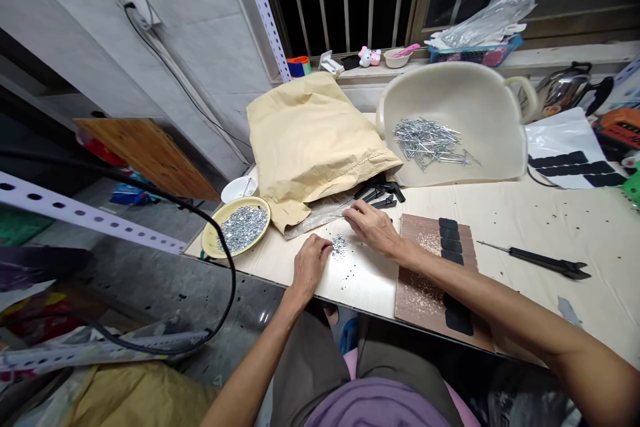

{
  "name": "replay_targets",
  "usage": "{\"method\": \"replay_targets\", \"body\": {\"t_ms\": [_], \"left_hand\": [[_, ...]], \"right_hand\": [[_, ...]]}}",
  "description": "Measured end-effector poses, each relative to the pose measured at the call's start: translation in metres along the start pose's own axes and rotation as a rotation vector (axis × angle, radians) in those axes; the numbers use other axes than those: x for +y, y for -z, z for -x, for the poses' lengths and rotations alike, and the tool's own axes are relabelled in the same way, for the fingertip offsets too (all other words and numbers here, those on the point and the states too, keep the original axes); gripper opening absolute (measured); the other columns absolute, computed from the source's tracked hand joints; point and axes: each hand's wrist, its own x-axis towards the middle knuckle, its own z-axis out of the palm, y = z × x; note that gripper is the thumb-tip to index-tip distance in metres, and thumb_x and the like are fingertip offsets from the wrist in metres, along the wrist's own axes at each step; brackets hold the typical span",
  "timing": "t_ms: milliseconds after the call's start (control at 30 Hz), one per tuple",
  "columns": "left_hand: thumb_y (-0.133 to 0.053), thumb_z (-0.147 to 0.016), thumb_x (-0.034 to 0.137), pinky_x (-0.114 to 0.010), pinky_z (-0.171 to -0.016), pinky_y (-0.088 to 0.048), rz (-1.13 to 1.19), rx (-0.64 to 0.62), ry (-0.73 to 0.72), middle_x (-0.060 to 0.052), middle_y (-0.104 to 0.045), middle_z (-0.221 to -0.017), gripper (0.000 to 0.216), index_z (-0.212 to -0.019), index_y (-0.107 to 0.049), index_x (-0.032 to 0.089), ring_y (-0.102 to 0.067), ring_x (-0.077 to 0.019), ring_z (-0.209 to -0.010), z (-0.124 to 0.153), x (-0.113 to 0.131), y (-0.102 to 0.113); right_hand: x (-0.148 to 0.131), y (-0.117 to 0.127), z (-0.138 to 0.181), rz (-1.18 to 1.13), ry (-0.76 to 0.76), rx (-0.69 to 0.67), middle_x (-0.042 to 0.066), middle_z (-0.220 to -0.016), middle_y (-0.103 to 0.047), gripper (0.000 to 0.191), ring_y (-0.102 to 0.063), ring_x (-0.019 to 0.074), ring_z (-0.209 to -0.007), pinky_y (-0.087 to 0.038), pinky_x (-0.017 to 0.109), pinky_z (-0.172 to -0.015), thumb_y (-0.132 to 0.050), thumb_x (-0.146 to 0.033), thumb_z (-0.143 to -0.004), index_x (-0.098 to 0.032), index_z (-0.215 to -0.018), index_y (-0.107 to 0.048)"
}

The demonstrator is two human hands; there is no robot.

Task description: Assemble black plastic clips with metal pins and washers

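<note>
"Resting just beside the heap of small metal pieces (339, 247) on the tabletop (370, 288), is the left hand (311, 259) pinching one?"

"Its thumb and forefinger look together, but I can't tell whether anything sits between them."

"And the right hand (373, 223)?"

"Fingertips drawn together, near the black-handled tools (384, 203) at the paper bag (315, 140) — whatever they grip is too fine to make out."

"How would those pieces handle?"

"Light, stiff, probably slippery — I'd take one by its edge, between thumb and fingertip. Similar ones fill the yellow bowl (207, 240), left of both hands."
</note>
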Motion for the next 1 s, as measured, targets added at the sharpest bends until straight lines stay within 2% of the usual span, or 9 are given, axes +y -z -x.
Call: {"method": "replay_targets", "body": {"t_ms": [100,167,333,467,767,1000], "left_hand": [[-0.055,-0.081,0.022,-0.03,-0.07,-0.043,0.073,0.026,0.044,-0.004,-0.061,-0.083,0.009,-0.082,-0.063,0.019,-0.057,-0.0182,-0.078,-0.002,0.001,0.003],[-0.058,-0.079,0.024,-0.029,-0.067,-0.043,0.223,0.054,0.135,-0.004,-0.062,-0.077,0.008,-0.077,-0.062,0.017,-0.057,-0.0166,-0.072,-0.003,0.002,0.004],[-0.064,-0.073,0.038,-0.022,-0.051,-0.042,0.907,0.116,0.491,-0.002,-0.062,-0.067,0.027,-0.078,-0.06,0.012,-0.054,-0.0092,-0.051,-0.001,0.013,0.003],[-0.074,-0.064,0.035,-0.022,-0.056,-0.047,1.251,0.17,0.553,-0.002,-0.063,-0.066,0.032,-0.078,-0.059,0.01,-0.057,-0.0088,-0.055,-0.001,0.032,0.004],[-0.081,-0.057,0.024,-0.021,-0.061,-0.05,1.543,0.155,0.562,-0.001,-0.063,-0.065,0.031,-0.076,-0.061,0.01,-0.058,-0.0081,-0.059,0.0,0.05,0.002],[-0.08,-0.059,0.024,-0.021,-0.062,-0.051,1.532,0.145,0.578,-0.001,-0.062,-0.065,0.029,-0.076,-0.061,0.009,-0.058,-0.0078,-0.06,-0.001,0.061,-0.005]], "right_hand": [[-0.008,0.009,0.013,-0.114,-0.028,0.034,0.007,-0.095,-0.058,0.024,-0.053,0.0162,-0.084,-0.04,0.026,-0.069,-0.037,-0.023,-0.094,-0.019,-0.1,-0.061],[-0.015,0.012,0.022,-0.159,-0.061,0.03,0.006,-0.096,-0.06,0.024,-0.055,0.016,-0.086,-0.042,0.025,-0.071,-0.04,-0.024,-0.093,-0.02,-0.105,-0.061],[-0.036,0.013,0.038,-0.185,-0.09,-0.044,0.003,-0.093,-0.062,0.028,-0.057,0.0144,-0.084,-0.042,0.023,-0.069,-0.042,-0.023,-0.093,-0.026,-0.115,-0.06],[-0.048,0.016,0.041,-0.11,-0.115,-0.077,0.003,-0.088,-0.061,0.026,-0.056,0.0134,-0.079,-0.039,0.021,-0.064,-0.047,-0.022,-0.091,-0.026,-0.113,-0.061],[-0.053,0.03,0.048,-0.032,-0.162,-0.041,0.001,-0.091,-0.061,0.027,-0.057,0.012,-0.083,-0.036,0.021,-0.061,-0.042,-0.026,-0.094,-0.029,-0.114,-0.06],[-0.045,0.033,0.058,-0.008,-0.182,-0.026,0.001,-0.088,-0.061,0.025,-0.056,0.0113,-0.081,-0.033,0.022,-0.059,-0.043,-0.025,-0.094,-0.028,-0.11,-0.061]]}}
